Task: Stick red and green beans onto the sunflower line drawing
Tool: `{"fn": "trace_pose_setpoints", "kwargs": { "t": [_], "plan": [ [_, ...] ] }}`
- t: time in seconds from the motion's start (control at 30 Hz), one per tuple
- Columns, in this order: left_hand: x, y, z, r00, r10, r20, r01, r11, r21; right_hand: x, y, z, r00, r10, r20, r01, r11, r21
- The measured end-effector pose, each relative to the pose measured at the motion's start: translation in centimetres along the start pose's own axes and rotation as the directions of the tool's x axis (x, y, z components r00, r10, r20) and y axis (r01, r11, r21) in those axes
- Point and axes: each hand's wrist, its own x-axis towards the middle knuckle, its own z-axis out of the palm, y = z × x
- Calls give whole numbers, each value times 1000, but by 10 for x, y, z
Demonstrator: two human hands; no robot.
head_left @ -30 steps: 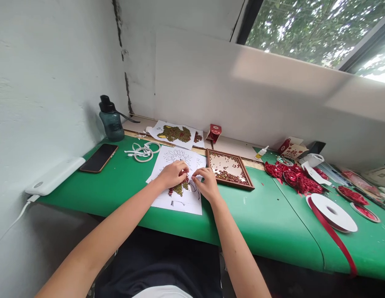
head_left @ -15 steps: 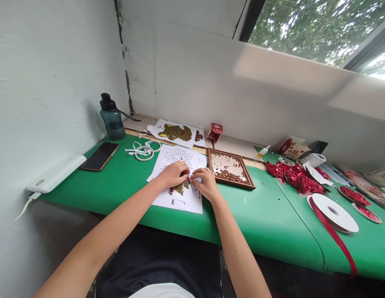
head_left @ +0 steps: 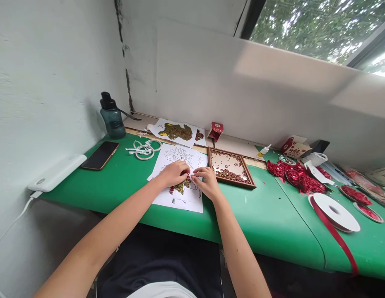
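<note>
A white sheet with a line drawing lies on the green table. Red and green beans are stuck in a patch on it. My left hand rests on the sheet with its fingers curled over the beans. My right hand sits just right of the patch, its fingertips pinched together at the beans' edge. What the fingers pinch is too small to make out. A wooden frame tray holding loose red beans lies to the right of my right hand.
A dark water bottle, a phone, a white power bank and a coiled white cable sit at the left. A finished bean picture lies behind. Red ribbon bows, a ribbon spool and small boxes crowd the right.
Both hands have stayed on the bean patch with only small finger movements. The view has shifted slightly.
</note>
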Motion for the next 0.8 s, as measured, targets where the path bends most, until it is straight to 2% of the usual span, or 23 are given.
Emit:
{"fn": "trace_pose_setpoints", "kwargs": {
  "t": [0.37, 0.8],
  "plan": [
    [1, -2, 1, 1000, 7, 8, -7, 1000, 9, -2, -16, -8, 994, 45, 97, -43, 999, -19],
    [1, -5, 3, 1000, 17, 3, -17, 1000, 19, -2, -15, -8, 993, 59, 105, -55, 998, -41]
  ]
}}
